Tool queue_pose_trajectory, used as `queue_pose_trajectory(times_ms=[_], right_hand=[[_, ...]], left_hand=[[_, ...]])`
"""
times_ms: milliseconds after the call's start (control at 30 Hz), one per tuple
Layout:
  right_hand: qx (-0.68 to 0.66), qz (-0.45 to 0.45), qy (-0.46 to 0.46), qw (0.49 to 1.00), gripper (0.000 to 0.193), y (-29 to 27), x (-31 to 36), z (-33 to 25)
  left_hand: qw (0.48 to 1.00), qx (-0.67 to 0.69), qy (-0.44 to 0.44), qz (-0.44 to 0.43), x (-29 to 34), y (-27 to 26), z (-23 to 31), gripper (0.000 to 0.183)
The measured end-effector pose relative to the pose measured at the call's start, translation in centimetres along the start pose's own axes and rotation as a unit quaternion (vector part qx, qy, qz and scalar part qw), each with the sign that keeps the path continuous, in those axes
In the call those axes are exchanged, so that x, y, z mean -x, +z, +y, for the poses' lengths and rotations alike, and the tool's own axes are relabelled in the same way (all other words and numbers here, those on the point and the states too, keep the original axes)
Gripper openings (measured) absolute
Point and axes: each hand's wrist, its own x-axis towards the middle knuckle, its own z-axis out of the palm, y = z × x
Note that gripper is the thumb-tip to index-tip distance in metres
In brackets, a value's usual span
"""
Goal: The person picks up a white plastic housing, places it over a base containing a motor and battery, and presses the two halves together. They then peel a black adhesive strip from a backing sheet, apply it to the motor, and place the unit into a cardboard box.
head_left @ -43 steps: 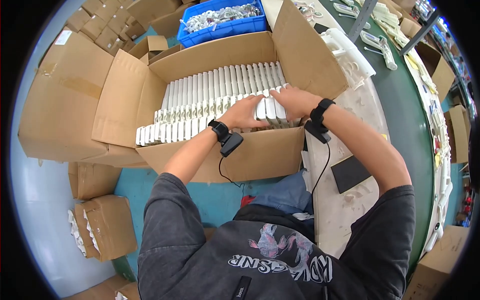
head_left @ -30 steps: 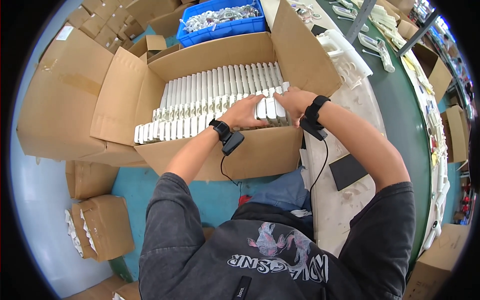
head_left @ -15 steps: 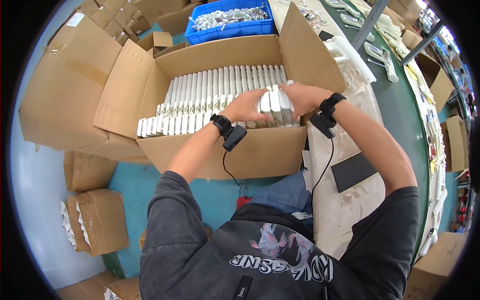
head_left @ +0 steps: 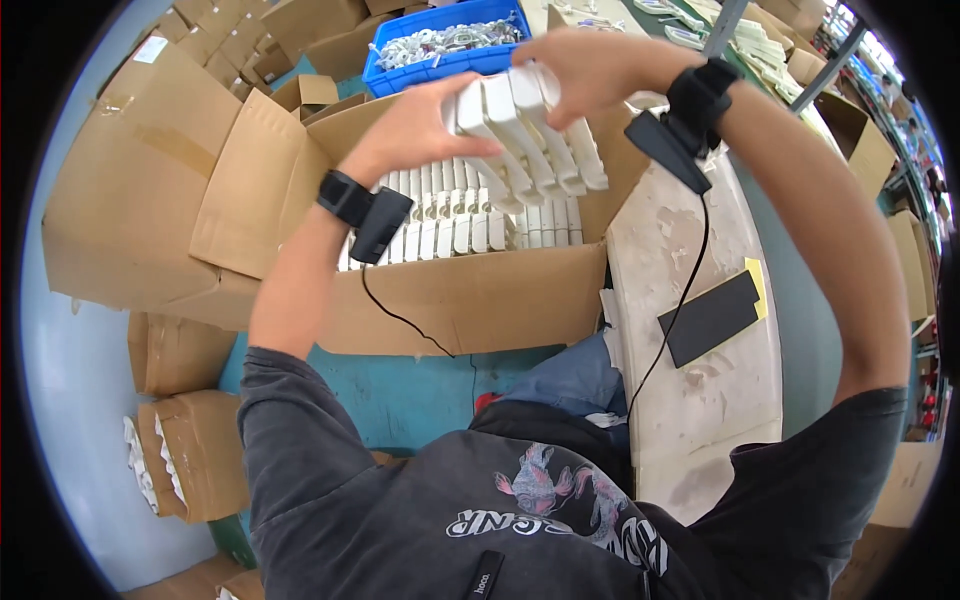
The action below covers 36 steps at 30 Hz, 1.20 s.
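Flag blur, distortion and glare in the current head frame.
Head view, centre: left grip and right grip look soft, likely motion blur, as do the white parts between them; head view, below: carton is crisper; head view, rim: fisheye bows the bench edge, corners go black, small bright spots sit upper right.

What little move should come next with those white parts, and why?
Probably a gentle inward squeeze by the left hand and right hand: the white parts are gripped side by side between them over the open carton, and gaps show between their lower ends, so one might slip.
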Motion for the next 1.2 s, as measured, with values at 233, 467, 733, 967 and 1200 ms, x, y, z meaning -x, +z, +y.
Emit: queue_pose_trajectory(times_ms=[233,467,733,967,1200], right_hand=[[0.120,-0.016,-0.020,0.992,0.054,-13.1,1.4,-5.7],[0.241,0.083,0.104,0.961,0.069,-21.4,8.5,-9.7],[0.117,0.009,0.232,0.966,0.063,-19.4,16.7,-7.5],[0.005,0.013,0.184,0.983,0.072,-7.4,17.6,1.2],[-0.081,0.003,0.184,0.980,0.072,-4.3,15.3,0.6]], left_hand=[[0.997,-0.077,0.006,-0.009,-0.7,-8.8,8.7,0.084],[0.991,-0.014,0.125,0.034,-3.8,-12.3,17.4,0.067],[0.971,-0.033,0.235,-0.034,-10.1,-4.7,19.2,0.068],[0.968,-0.029,0.245,-0.050,-9.9,2.9,12.0,0.084],[0.986,-0.039,0.113,-0.113,-8.2,2.9,9.1,0.098]])
